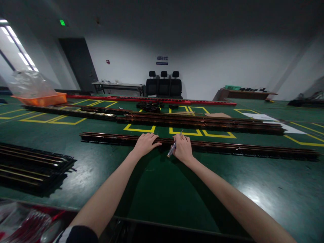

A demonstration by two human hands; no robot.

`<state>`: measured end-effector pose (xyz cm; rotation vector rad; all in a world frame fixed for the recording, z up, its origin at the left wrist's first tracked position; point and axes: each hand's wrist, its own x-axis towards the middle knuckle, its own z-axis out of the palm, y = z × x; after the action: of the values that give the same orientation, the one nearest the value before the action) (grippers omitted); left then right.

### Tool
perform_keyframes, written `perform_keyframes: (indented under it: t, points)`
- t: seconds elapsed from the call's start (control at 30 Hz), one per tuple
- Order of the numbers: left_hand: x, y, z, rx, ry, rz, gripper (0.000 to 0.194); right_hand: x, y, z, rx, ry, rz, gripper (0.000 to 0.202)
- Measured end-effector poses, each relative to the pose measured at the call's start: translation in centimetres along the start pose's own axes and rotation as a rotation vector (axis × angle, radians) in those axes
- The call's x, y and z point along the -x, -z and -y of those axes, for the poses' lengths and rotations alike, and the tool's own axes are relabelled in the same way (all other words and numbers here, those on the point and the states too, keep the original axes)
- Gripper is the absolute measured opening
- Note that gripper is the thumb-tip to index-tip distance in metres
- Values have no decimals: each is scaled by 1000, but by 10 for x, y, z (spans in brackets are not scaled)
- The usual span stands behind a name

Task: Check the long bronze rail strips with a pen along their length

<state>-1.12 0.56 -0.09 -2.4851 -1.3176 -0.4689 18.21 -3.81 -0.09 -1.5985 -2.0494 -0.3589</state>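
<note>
A long dark rail with copper-coloured strips [227, 147] lies crosswise on the green table, in front of me. My left hand [146, 144] is curled over it left of its middle, the fingers over the far side and the thumb pointing right. Just to the right, my right hand [182, 147] is closed around a slim screwdriver [172, 149] with a clear handle. Its thin shaft sticks up past the fingers, and its handle end slants down toward me. The right hand is against the rail; whether the screwdriver touches it I cannot tell.
A bundle of similar rails [202, 122] lies behind, with another stack [30, 165] at the left. An orange bin [43, 100] holding a clear plastic bag stands at the far left. Beyond are a long red strip [202, 102], dark parts [149, 107] and white paper [291, 129].
</note>
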Motion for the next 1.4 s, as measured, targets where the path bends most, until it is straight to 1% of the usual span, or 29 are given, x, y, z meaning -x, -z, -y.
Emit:
perform_keyframes:
  t: [0.1,0.2,0.33,0.53,0.67,0.9,1.0,1.17,1.3,1.4]
  points:
    - [0,-1,2,-6,-2,-5,45,0,1,0,16,-3,11,22]
    - [0,-1,3,-5,-1,-4,46,0,1,-2,-20,-9,16,24]
    - [0,0,2,-2,-1,0,45,0,0,-5,-92,6,8,22]
    - [0,4,-1,17,19,29,46,2,3,-6,-112,57,4,19]
    - [-1,3,-1,19,18,27,46,1,1,-5,-97,84,16,14]
    - [-1,-1,1,-2,4,5,45,-1,-3,-4,37,12,26,27]
    - [0,-1,0,-22,-1,0,45,0,-2,-2,62,-6,28,30]
    - [0,0,0,-31,6,7,46,-1,1,4,47,-32,44,28]
    - [0,1,0,-25,12,10,49,-1,4,6,17,-25,60,25]
    - [1,1,1,-23,16,18,51,-1,5,6,12,-28,59,19]
